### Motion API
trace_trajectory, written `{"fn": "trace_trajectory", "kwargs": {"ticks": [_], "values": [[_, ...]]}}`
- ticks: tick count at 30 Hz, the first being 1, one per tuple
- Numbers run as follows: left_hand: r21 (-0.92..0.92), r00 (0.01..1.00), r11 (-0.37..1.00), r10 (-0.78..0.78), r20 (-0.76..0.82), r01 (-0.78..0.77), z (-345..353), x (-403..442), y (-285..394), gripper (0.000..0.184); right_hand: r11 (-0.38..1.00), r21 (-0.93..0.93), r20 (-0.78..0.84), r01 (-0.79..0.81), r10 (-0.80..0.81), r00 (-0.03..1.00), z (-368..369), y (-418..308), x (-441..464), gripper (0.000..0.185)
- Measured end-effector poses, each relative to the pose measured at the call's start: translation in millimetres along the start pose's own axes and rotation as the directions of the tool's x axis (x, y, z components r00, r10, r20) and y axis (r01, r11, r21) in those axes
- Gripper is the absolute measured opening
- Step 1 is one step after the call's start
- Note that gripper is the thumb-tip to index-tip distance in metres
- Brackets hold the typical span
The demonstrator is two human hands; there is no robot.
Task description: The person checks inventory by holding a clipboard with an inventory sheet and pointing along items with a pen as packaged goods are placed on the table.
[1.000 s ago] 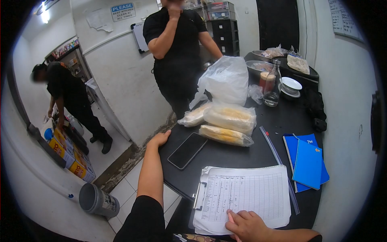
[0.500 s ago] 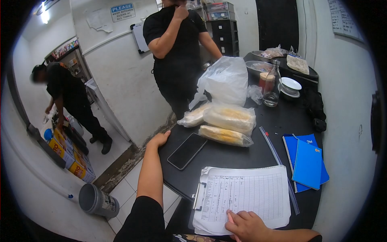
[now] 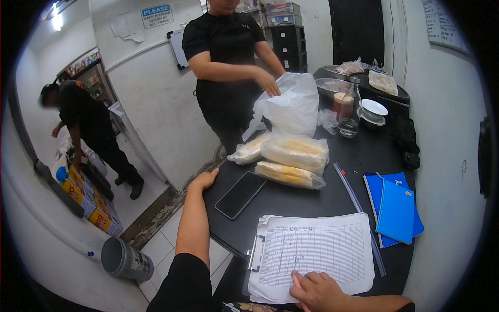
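Observation:
My right hand [image 3: 323, 292] is closed around a pink pen [image 3: 297, 281] and rests on the lower part of a printed table sheet [image 3: 332, 249]. The sheets lie on a clipboard, whose metal clip [image 3: 255, 253] is at the left. My left hand [image 3: 206, 179] lies at the table's left edge with nothing visible in it, its fingers partly hidden. Between it and the sheets is a dark phone [image 3: 240, 195]. Beyond the phone are plastic-wrapped bread packs [image 3: 291, 174] and a white plastic bag [image 3: 293, 106].
A person in black [image 3: 226, 52] stands across the table [image 3: 228, 229], one hand at the bag. Another person [image 3: 93, 119] bends over boxes at left. Blue notebooks [image 3: 396, 210], a plastic strip [image 3: 358, 208], a glass bottle [image 3: 349, 112] and bowls [image 3: 373, 110] stand or lie rightward. A bucket [image 3: 126, 258] is on the floor.
The person across the table has lowered a hand from the face to the white bag. The person at left has raised one hand slightly. My hands have not visibly moved.

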State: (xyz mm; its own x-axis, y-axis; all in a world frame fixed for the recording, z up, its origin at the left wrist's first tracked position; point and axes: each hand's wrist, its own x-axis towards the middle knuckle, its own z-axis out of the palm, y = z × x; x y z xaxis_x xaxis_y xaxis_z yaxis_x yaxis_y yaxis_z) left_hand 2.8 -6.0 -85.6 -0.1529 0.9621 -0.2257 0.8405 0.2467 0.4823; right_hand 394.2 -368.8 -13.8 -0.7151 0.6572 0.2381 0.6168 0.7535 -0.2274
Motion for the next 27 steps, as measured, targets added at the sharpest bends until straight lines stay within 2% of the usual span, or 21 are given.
{"fn": "trace_trajectory", "kwargs": {"ticks": [2, 11, 14, 17, 20, 23, 27], "values": [[0.009, 0.999, 1.0, 0.021, -0.041, -0.021, 2, 0, -2, 0.082, 1.0, -0.008, 0.003, -0.002, 0.003, 1.0, 0, 0, 0, 0.036], [0.049, 0.999, 0.999, 0.023, -0.037, -0.021, 2, -1, -2, 0.086, 1.0, -0.019, 0.029, -0.016, 0.017, 0.999, 0, -1, 0, 0.035], [0.041, 0.999, 0.999, 0.029, -0.039, -0.027, 2, 0, -2, 0.085, 1.0, -0.015, 0.035, -0.02, 0.02, 0.999, 0, -1, 0, 0.036], [0.004, 1.0, 1.0, 0.006, 0.011, -0.006, -2, -5, 4, 0.074, 1.0, -0.01, 0.036, -0.018, 0.018, 0.999, 0, -1, 0, 0.036], [0.011, 1.0, 1.0, -0.004, 0.007, 0.004, -2, -6, 4, 0.074, 1.0, 0.001, 0.031, -0.017, 0.017, 0.999, -1, -1, 0, 0.036], [0.011, 1.0, 1.0, 0.02, -0.02, -0.019, 2, 1, -3, 0.082, 1.0, 0.003, 0.025, -0.015, 0.015, 1.0, 0, 0, 0, 0.034], [0.005, 1.0, 1.0, 0.006, -0.012, -0.006, 3, 3, -3, 0.079, 1.0, 0.004, 0.025, -0.017, 0.017, 1.0, 0, 0, 0, 0.032]]}}
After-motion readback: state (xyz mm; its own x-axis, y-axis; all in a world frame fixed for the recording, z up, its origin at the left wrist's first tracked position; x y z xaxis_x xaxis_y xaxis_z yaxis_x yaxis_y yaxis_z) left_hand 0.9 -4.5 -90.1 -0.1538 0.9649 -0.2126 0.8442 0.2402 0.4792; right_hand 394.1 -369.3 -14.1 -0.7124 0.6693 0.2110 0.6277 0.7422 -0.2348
